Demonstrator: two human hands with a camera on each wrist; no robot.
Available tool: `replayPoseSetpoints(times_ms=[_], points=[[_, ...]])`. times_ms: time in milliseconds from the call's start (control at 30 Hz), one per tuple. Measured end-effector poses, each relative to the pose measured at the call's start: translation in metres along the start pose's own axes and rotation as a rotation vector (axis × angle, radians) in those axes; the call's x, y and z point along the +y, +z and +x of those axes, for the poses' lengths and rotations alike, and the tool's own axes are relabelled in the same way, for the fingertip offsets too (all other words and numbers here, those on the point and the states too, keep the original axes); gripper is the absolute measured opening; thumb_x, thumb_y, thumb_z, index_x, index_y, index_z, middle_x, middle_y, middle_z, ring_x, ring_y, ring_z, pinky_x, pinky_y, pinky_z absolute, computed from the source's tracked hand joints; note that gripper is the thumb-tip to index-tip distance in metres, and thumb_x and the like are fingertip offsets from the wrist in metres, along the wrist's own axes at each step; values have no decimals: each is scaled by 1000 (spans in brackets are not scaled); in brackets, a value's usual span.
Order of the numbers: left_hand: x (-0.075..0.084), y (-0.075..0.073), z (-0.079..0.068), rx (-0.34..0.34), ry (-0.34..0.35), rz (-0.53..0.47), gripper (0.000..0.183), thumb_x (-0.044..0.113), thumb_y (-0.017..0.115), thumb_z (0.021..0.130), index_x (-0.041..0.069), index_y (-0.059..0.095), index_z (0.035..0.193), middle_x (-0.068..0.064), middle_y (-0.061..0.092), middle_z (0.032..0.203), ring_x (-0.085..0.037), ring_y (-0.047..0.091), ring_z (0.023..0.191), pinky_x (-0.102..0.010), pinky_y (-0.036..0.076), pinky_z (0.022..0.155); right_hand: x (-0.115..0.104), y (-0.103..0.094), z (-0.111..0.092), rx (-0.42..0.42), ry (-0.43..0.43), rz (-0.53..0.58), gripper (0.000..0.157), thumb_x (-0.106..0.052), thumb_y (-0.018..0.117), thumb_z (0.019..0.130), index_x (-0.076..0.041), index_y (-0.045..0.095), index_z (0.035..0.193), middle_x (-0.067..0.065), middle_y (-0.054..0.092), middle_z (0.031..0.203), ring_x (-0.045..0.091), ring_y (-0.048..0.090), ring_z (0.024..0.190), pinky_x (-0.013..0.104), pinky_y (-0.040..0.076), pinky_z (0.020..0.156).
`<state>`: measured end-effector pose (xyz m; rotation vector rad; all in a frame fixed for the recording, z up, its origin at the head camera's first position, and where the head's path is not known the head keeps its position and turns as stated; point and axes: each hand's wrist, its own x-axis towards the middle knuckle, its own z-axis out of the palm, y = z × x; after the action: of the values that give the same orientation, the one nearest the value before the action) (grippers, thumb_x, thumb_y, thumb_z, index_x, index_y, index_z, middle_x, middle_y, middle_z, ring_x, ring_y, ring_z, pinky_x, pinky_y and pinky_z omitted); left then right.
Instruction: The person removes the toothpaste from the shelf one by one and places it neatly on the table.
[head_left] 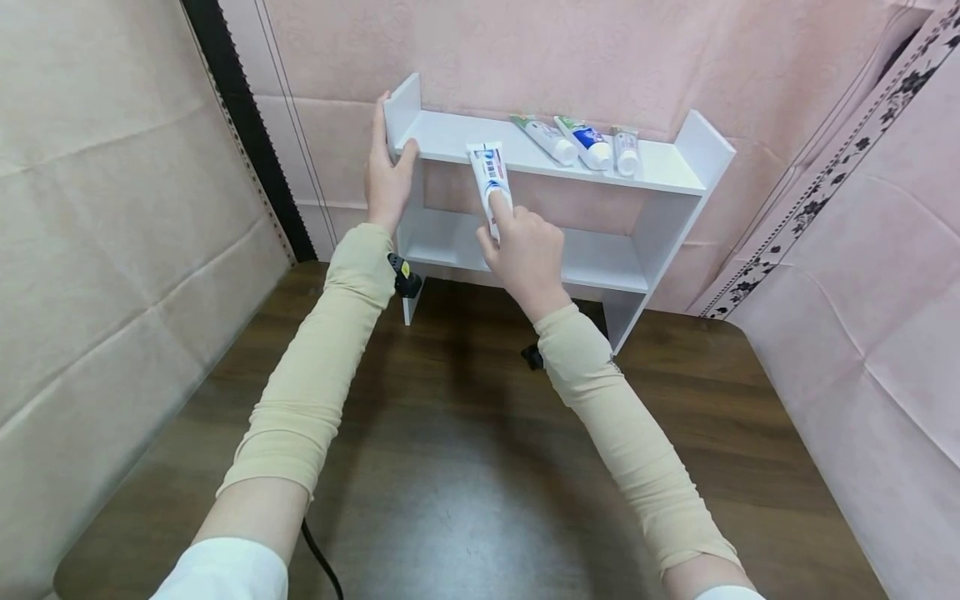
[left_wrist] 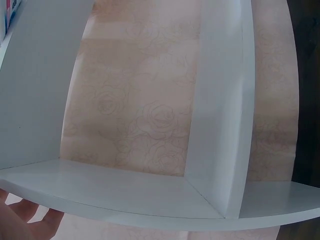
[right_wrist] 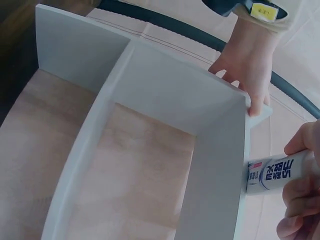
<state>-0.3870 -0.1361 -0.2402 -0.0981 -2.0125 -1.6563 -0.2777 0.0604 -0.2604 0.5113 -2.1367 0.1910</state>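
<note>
A white two-tier shelf unit (head_left: 643, 183) stands against the fabric backdrop. My left hand (head_left: 387, 179) grips its upper left side panel, thumb at the front of the top board, as the right wrist view also shows. In the left wrist view only some fingers of that hand (left_wrist: 25, 220) appear, on the panel's outer side. My right hand (head_left: 528, 250) holds a white toothpaste tube (head_left: 489, 171) with blue lettering before the left part of the top board. In the right wrist view the tube (right_wrist: 272, 174) overlaps the board's front edge; whether it touches I cannot tell.
Lying on the top board are a green-and-white tube (head_left: 551, 142), a blue-and-green tube (head_left: 585, 143) and a smaller white tube (head_left: 626, 152). Below, the lower board (head_left: 600, 258) spans the unit. A brown wooden table (head_left: 450, 467) carries it, with a black cable (head_left: 322, 558) at front left.
</note>
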Motion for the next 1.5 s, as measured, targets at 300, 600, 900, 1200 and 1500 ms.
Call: replayPoseSetpoints(times_ms=[300, 600, 900, 1200, 1500], points=[[-2, 1, 0, 4, 12, 3, 66, 25, 50, 98, 48, 19, 151, 17, 35, 155, -9, 46, 127, -30, 37, 106, -4, 4, -19, 46, -46, 31, 16, -17, 58, 89, -7, 59, 102, 12, 65, 67, 21, 49, 48, 31, 33, 41], [-6, 4, -1, 23, 26, 24, 65, 26, 50, 98, 47, 19, 151, 17, 37, 154, -11, 49, 124, -28, 38, 103, -8, 18, -57, 47, -78, 118, 23, -18, 61, 87, -11, 70, 107, 10, 71, 71, 20, 51, 48, 29, 34, 41], [-6, 6, -1, 12, -14, 1, 66, 27, 50, 98, 53, 18, 149, 19, 35, 154, -12, 51, 116, -31, 42, 98, -17, 33, -89, -232, -42, 120, 20, -21, 61, 87, -12, 68, 103, 4, 64, 63, 14, 48, 47, 28, 37, 40], [-5, 9, 0, 4, -27, 20, 66, 28, 49, 98, 52, 17, 150, 20, 37, 153, -14, 54, 107, -31, 43, 86, -31, 64, -126, -705, -17, 156, 15, -27, 66, 88, -13, 70, 90, -2, 63, 66, 11, 49, 53, 27, 38, 46], [-5, 4, 2, 17, -8, -2, 65, 27, 48, 98, 53, 17, 149, 21, 35, 154, -13, 52, 116, -31, 45, 90, -60, 75, -144, -703, -88, 51, 30, -25, 66, 85, -15, 56, 58, -3, 53, 52, 11, 42, 46, 30, 36, 42]])
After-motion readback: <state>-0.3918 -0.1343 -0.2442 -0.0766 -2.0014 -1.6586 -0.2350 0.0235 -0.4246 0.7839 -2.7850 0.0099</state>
